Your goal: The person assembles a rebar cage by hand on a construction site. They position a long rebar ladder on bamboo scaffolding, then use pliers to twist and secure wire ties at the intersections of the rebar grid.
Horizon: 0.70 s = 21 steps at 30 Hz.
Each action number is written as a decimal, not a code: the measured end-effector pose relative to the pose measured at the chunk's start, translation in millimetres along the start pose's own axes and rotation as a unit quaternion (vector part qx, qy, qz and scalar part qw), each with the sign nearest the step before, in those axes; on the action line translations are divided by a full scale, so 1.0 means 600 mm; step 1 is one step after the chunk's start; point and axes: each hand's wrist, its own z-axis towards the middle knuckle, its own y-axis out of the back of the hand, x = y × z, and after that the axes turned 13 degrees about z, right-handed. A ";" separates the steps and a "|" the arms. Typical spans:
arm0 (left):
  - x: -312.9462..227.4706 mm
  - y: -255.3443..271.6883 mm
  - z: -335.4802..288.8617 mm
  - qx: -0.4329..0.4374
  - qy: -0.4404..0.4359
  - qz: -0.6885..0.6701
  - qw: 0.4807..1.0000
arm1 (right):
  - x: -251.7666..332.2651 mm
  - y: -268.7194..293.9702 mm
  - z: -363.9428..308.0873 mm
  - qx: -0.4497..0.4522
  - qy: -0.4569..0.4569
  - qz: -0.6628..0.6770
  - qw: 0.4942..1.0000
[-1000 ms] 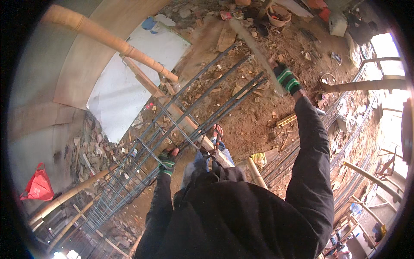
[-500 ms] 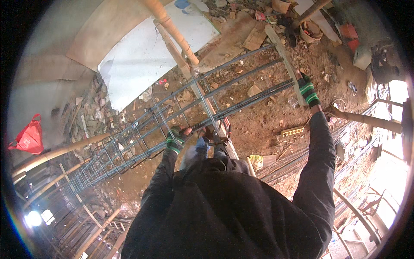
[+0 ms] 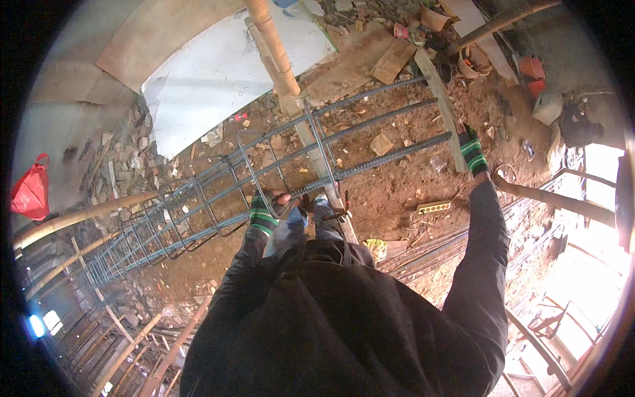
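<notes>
A long rebar cage (image 3: 218,221) of ribbed steel bars and square stirrups runs from lower left to upper right in front of me. My left hand (image 3: 266,209), in a dark glove with green stripes, is closed around the cage's near side beside a stirrup (image 3: 253,171). My right hand (image 3: 472,151), gloved the same way, is at the near end of a wooden plank (image 3: 442,106) under the bar ends. Its dark fingers barely show, and I cannot tell whether they grip. A second wooden piece (image 3: 324,165) crosses beneath the cage by my feet.
A bamboo pole (image 3: 272,49) rises at the far side, near a white sheet (image 3: 208,83). Rubble and brown boards (image 3: 393,61) lie beyond the cage. A yellow perforated block (image 3: 434,208) and loose steel rods (image 3: 430,255) lie nearer right. A red bag (image 3: 31,188) is far left.
The view has shifted slightly. My right hand has drawn a little nearer to me along the plank. My left hand stays at the cage, and the near bars look more separated from my feet.
</notes>
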 end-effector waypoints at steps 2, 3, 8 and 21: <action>0.008 -0.006 -0.002 -0.041 -0.038 0.071 0.996 | 0.002 0.006 0.000 0.001 -0.001 -0.004 1.000; 0.011 -0.011 -0.004 -0.018 0.028 -0.138 0.990 | 0.002 0.007 -0.001 0.000 -0.003 -0.006 1.000; 0.007 -0.004 -0.015 0.086 0.083 -0.125 0.985 | 0.005 0.012 -0.002 0.000 -0.014 -0.012 1.000; 0.003 0.040 -0.027 0.046 0.049 -0.088 0.994 | -0.019 0.054 -0.005 0.047 0.222 -0.330 0.916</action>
